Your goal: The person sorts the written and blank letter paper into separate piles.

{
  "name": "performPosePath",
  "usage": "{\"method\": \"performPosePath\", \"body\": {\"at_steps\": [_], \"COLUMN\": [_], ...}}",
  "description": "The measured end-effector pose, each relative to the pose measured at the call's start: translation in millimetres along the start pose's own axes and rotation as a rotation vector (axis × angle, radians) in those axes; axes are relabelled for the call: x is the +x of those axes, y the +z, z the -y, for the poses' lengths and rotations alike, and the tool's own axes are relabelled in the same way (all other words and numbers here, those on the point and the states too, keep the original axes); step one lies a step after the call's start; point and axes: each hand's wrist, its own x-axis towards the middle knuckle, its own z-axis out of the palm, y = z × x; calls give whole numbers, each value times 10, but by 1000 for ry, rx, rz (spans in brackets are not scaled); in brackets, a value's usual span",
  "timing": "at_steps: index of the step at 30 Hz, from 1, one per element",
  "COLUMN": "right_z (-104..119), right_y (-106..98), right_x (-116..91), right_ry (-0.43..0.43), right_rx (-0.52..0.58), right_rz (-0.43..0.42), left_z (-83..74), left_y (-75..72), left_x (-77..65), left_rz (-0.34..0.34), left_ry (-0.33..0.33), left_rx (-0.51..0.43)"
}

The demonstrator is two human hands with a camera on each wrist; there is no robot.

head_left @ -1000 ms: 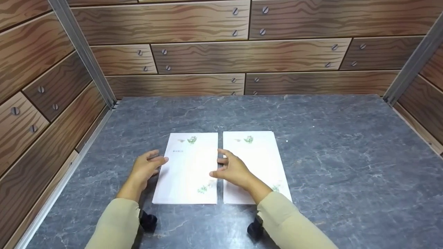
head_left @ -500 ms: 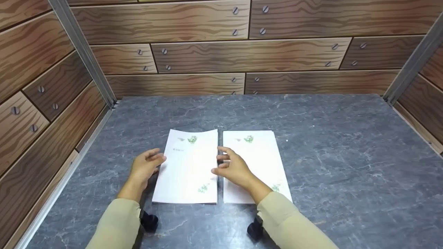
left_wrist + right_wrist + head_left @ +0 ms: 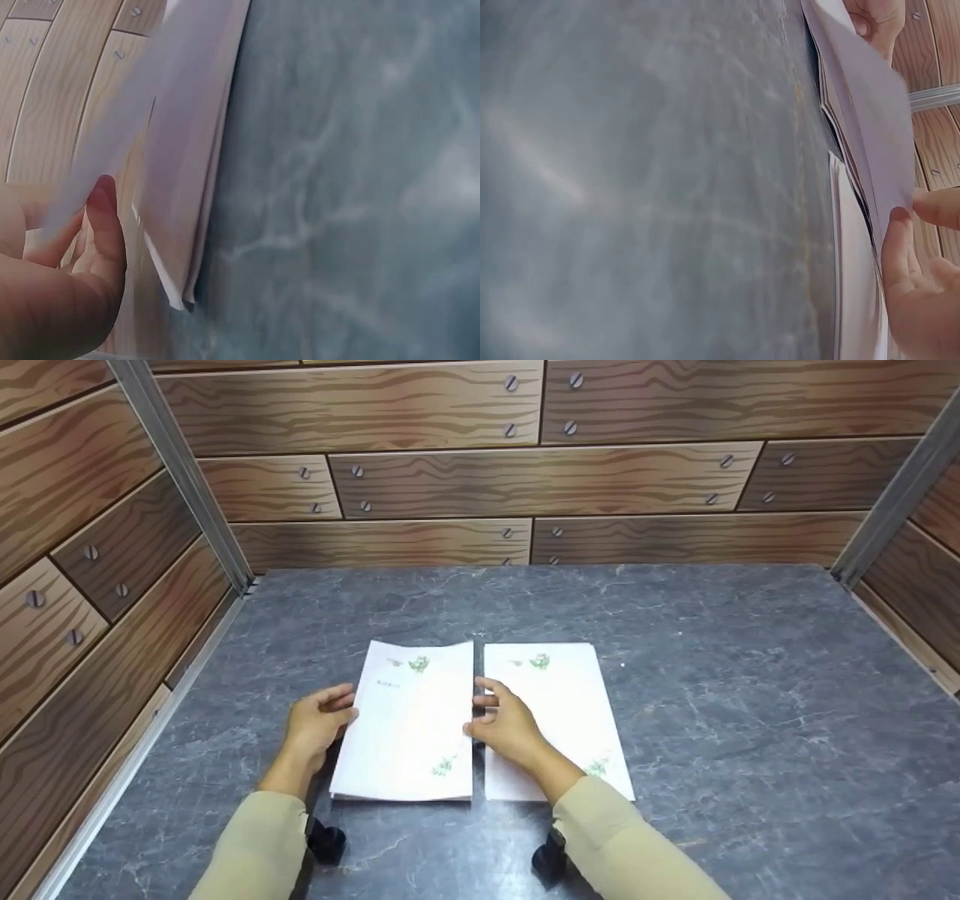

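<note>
A white sheet of paper [image 3: 412, 720] with green printed motifs tops the left stack, its far and near edges bowed. My left hand [image 3: 309, 727] pinches its left edge; in the left wrist view, the raised sheet [image 3: 124, 124] passes between thumb and fingers, above the paper stack [image 3: 187, 180]. At the opposite edge, my right hand [image 3: 511, 727] pinches the sheet between thumb and finger, as the right wrist view shows where the sheet [image 3: 881, 124] curves up. Beneath the right hand lies a second stack of similar paper [image 3: 559, 697], partly covered by that hand.
Both stacks lie side by side on a grey marbled tabletop [image 3: 750, 720], a narrow gap between them. Wood-plank-patterned panels [image 3: 442, 480] surround the table at the back and sides, with metal posts [image 3: 180, 480] at the corners.
The left stack's top sheet has gone from flat to bowed, lifting off the papers below. Both hands have shifted slightly and closed onto its side edges.
</note>
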Motion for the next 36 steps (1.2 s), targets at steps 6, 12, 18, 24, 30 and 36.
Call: {"method": "performPosePath", "body": {"at_steps": [6, 12, 18, 24, 30, 36], "right_z": [-1, -7, -3, -19, -63, -108], "right_y": [-29, -108, -193, -280, -390, -519], "right_x": [18, 23, 3, 7, 7, -15], "right_ry": [23, 27, 41, 58, 60, 69], "right_rx": [38, 113, 136, 156, 139, 118], "right_rz": [-19, 9, 3, -35, -67, -79], "left_z": [-31, -63, -87, -101, -131, -161], "left_y": [14, 64, 135, 235, 359, 500], "left_x": [2, 7, -3, -5, 0, -18], "left_rz": [-4, -5, 3, 1, 6, 14], "left_ry": [-25, -37, -31, -30, -30, -14], "left_rx": [-56, -53, -55, -58, -74, -80]}}
